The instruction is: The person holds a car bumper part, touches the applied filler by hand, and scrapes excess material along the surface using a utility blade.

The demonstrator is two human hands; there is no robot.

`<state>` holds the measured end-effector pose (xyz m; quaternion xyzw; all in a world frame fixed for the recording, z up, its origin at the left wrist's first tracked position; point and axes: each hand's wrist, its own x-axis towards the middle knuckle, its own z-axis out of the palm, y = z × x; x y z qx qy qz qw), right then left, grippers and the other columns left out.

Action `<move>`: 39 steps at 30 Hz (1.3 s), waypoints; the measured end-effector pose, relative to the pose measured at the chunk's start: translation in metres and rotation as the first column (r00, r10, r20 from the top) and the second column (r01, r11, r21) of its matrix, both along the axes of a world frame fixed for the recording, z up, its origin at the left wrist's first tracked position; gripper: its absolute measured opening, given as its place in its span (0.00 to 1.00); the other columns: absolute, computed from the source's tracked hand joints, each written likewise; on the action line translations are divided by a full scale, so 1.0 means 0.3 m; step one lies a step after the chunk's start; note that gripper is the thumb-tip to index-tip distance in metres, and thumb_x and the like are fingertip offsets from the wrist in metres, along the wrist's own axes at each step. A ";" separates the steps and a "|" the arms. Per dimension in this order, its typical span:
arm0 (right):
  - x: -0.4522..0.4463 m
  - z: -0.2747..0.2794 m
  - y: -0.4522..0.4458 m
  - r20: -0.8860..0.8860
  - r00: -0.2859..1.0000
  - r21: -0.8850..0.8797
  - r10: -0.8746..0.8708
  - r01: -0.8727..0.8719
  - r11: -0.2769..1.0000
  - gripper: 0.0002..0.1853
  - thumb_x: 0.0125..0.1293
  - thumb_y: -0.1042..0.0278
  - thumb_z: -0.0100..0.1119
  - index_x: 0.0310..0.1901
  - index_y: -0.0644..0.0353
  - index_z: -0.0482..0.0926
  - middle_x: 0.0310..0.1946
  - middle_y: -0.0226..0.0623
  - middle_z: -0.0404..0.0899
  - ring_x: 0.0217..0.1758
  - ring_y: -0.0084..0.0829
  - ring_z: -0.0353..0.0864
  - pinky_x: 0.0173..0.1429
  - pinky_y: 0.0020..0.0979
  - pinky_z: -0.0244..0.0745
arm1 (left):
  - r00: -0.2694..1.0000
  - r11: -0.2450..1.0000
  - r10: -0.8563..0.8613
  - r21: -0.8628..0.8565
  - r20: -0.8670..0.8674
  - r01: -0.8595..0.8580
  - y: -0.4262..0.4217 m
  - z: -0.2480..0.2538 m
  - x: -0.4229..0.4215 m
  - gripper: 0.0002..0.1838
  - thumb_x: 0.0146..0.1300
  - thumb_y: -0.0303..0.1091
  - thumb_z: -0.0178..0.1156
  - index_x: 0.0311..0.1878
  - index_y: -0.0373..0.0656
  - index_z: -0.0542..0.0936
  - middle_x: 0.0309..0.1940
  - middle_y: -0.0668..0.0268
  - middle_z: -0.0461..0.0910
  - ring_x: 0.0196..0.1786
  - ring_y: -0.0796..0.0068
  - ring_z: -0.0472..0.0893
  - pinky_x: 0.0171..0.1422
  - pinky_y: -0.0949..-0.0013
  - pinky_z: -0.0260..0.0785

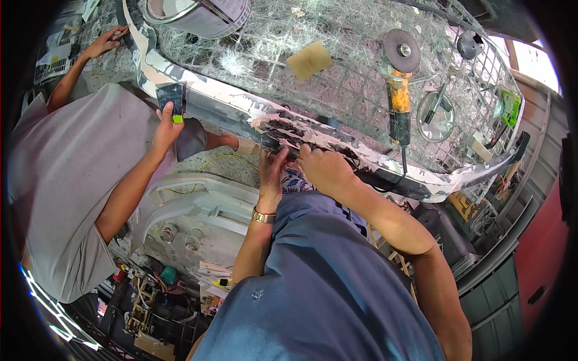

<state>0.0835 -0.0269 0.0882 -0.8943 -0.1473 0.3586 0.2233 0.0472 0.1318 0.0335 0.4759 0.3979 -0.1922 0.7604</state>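
A long bumper-like part [226,99], patched white, black and grey, lies along the near edge of a mesh-topped table. My left hand [273,171], with a gold watch at the wrist, is at the underside of its rough, torn middle section [301,133]. Close to its right, my right hand [325,171] has its fingers curled against the same damaged edge. What either hand holds, if anything, is too small to make out. Left of my hands, a co-worker's hand holds a dark flat block [171,99] against the part.
An angle grinder [398,102] lies on the mesh table, beside a yellowish sheet [309,61], a round clear lid [435,117] and a green packet [510,108]. A large can [214,17] stands at the top. The co-worker [90,180] is close on my left. White curved parts [198,201] lie below.
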 end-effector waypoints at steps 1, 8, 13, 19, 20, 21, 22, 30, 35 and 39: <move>-0.001 0.000 -0.002 0.000 1.000 0.000 0.001 -0.001 1.000 0.17 0.72 0.56 0.51 0.44 0.66 0.69 0.27 0.49 0.81 0.31 0.49 0.84 0.35 0.46 0.80 | 1.000 1.000 -0.001 -0.013 -0.002 0.001 0.000 0.004 0.002 0.17 0.63 0.34 0.67 0.49 0.43 0.70 0.38 0.67 0.78 0.37 0.79 0.80 0.40 0.76 0.74; -0.007 -0.005 -0.021 0.007 1.000 0.026 -0.002 0.002 1.000 0.18 0.74 0.54 0.49 0.44 0.65 0.68 0.26 0.48 0.81 0.30 0.49 0.84 0.32 0.46 0.79 | 1.000 1.000 -0.023 -0.002 -0.012 0.023 0.002 -0.015 -0.002 0.19 0.62 0.33 0.68 0.49 0.43 0.69 0.38 0.68 0.76 0.39 0.79 0.79 0.41 0.75 0.74; -0.007 -0.012 -0.035 -0.016 1.000 0.044 -0.010 0.011 0.999 0.19 0.74 0.53 0.48 0.44 0.65 0.68 0.25 0.48 0.81 0.29 0.49 0.84 0.32 0.46 0.78 | 1.000 1.000 -0.010 -0.009 -0.026 0.010 0.007 -0.031 -0.009 0.20 0.59 0.31 0.71 0.47 0.44 0.69 0.38 0.70 0.74 0.39 0.81 0.76 0.43 0.75 0.73; -0.009 -0.014 -0.047 -0.010 1.000 0.053 -0.003 0.004 0.999 0.19 0.74 0.52 0.48 0.44 0.65 0.68 0.24 0.47 0.81 0.28 0.49 0.84 0.31 0.47 0.78 | 1.000 1.000 0.001 -0.028 -0.024 -0.001 -0.006 -0.008 0.007 0.20 0.58 0.28 0.71 0.47 0.44 0.70 0.38 0.70 0.75 0.40 0.81 0.76 0.44 0.76 0.73; -0.007 -0.011 -0.048 -0.027 1.000 0.050 -0.003 0.004 0.999 0.19 0.74 0.52 0.49 0.44 0.65 0.68 0.25 0.47 0.81 0.28 0.49 0.84 0.31 0.47 0.78 | 1.000 1.000 0.000 -0.027 -0.026 -0.001 -0.002 -0.017 0.001 0.20 0.58 0.28 0.71 0.47 0.44 0.70 0.38 0.70 0.75 0.40 0.81 0.76 0.44 0.76 0.73; -0.006 -0.010 -0.048 -0.043 0.999 0.047 -0.002 0.004 0.999 0.19 0.73 0.52 0.49 0.44 0.65 0.68 0.25 0.48 0.81 0.29 0.49 0.84 0.31 0.47 0.78 | 1.000 1.000 -0.009 -0.016 -0.018 0.009 0.004 -0.029 -0.006 0.20 0.58 0.29 0.71 0.47 0.44 0.70 0.38 0.70 0.75 0.40 0.81 0.77 0.44 0.76 0.73; -0.007 -0.010 -0.048 -0.043 0.999 0.048 -0.002 0.004 0.999 0.19 0.73 0.52 0.49 0.44 0.65 0.68 0.25 0.48 0.81 0.29 0.49 0.84 0.31 0.47 0.78 | 1.000 1.000 -0.019 -0.005 -0.009 0.019 0.004 -0.026 -0.001 0.20 0.58 0.29 0.71 0.48 0.43 0.70 0.38 0.69 0.76 0.40 0.81 0.77 0.44 0.76 0.72; -0.012 -0.002 -0.056 -0.026 0.999 0.019 0.018 -0.018 1.000 0.17 0.72 0.56 0.51 0.44 0.65 0.68 0.25 0.47 0.81 0.29 0.50 0.84 0.31 0.47 0.79 | 0.998 0.998 -0.063 0.030 -0.005 0.063 -0.001 -0.020 0.001 0.23 0.57 0.31 0.73 0.49 0.41 0.70 0.40 0.66 0.77 0.41 0.78 0.77 0.45 0.74 0.72; -0.021 -0.008 -0.069 -0.002 1.000 0.032 0.021 -0.021 0.999 0.16 0.72 0.57 0.51 0.44 0.65 0.68 0.25 0.47 0.81 0.28 0.49 0.84 0.30 0.47 0.78 | 0.995 0.994 -0.100 0.054 -0.005 0.100 0.000 -0.026 -0.003 0.24 0.56 0.32 0.73 0.50 0.40 0.69 0.40 0.65 0.77 0.41 0.78 0.77 0.48 0.73 0.72; -0.017 0.009 -0.077 0.006 0.999 0.017 0.048 -0.048 0.999 0.16 0.72 0.57 0.52 0.43 0.65 0.68 0.25 0.46 0.81 0.28 0.48 0.84 0.29 0.45 0.77 | 0.993 0.990 -0.118 0.072 0.005 0.118 -0.008 -0.025 -0.002 0.25 0.55 0.32 0.74 0.50 0.40 0.69 0.41 0.65 0.77 0.42 0.77 0.77 0.50 0.73 0.71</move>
